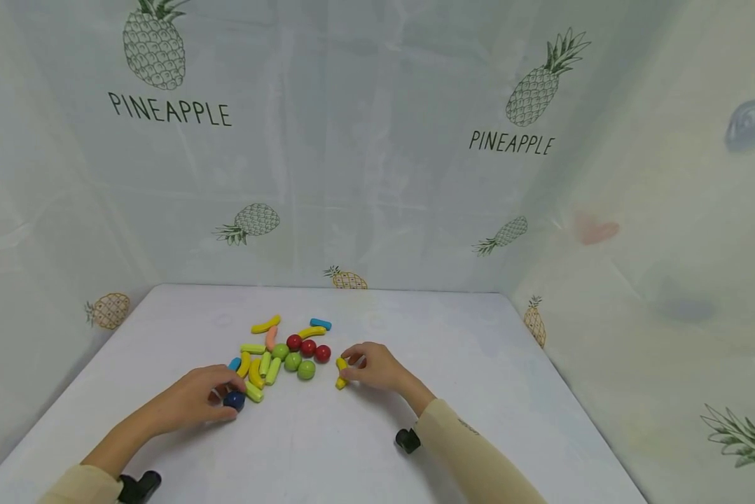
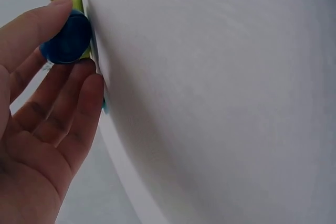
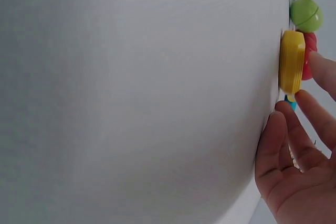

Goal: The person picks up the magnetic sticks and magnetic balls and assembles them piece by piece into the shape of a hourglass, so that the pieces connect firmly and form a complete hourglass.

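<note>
My left hand (image 1: pixel 191 400) holds a dark blue ball (image 1: pixel 234 401) between thumb and fingers, low over the table at the cluster's near left side. In the left wrist view the thumb lies across the upper part of the ball (image 2: pixel 65 38), and a lime stick (image 2: pixel 86 53) shows behind it. My right hand (image 1: pixel 377 365) is at a yellow banana-shaped piece (image 1: pixel 342 383) lying right of the cluster. Seen from the right wrist, the thumb and forefinger are spread loosely beside this yellow piece (image 3: pixel 291 62), the forefinger close to its lower end.
On the white table (image 1: pixel 478 392) are three red balls (image 1: pixel 309 348), three green balls (image 1: pixel 306 369), several lime sticks (image 1: pixel 273 371), yellow banana shapes (image 1: pixel 266 324), an orange-pink piece (image 1: pixel 271 339) and two blue sticks (image 1: pixel 320 324). A pineapple-printed curtain (image 1: pixel 365 175) encloses the table's back and sides.
</note>
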Available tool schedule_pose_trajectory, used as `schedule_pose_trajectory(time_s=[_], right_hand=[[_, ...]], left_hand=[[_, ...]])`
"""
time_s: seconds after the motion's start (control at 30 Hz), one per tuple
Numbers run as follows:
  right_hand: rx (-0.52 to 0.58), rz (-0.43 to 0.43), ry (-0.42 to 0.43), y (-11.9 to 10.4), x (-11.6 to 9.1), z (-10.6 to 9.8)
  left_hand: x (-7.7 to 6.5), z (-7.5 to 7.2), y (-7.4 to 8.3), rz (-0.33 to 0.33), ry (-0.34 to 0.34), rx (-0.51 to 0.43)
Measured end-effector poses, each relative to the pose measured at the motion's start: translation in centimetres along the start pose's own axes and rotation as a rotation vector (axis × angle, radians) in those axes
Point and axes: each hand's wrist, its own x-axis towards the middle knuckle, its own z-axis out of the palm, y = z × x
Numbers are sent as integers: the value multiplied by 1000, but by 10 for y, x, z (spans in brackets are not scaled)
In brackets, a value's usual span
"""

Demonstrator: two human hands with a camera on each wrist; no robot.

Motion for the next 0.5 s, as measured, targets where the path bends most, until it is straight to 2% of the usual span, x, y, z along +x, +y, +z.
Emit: schedule_pose_trajectory(time_s=[0.27, 0.5], right_hand=[[-19, 4, 8, -2, 3, 4], [-18, 25, 4, -7, 4, 6]], left_hand=[[3, 0, 0, -36, -6, 11], [5, -1, 1, -40, -18, 6]])
